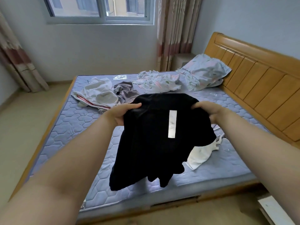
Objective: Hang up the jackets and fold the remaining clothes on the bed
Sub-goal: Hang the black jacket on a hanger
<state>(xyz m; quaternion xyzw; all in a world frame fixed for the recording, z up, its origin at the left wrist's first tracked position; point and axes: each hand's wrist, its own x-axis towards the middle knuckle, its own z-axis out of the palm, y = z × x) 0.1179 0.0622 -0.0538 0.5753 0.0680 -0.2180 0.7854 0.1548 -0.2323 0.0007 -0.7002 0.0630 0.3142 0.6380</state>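
Far left on the mattress [65, 127] lie a white garment with a red stripe [94, 95] and, just beside it, a crumpled grey garment [125, 90], both unfolded. Your left hand [121, 113] grips one top corner of the black garment [151, 151], fingers curled over its edge. The cloth hangs above the near middle of the bed, its lower part bunched and twisted. A white label [172, 124] faces you, which suggests the inside is showing. Your right hand [211, 111] grips the opposite corner likewise. To fold well, draw the corners apart until the top edge is taut and let the twisted hem drop free. Then lay the piece flat on bare mattress near you, away from the white garment [201, 155] just behind it at the right. Far right, a pillow [204, 70] leans by the headboard [259, 82].
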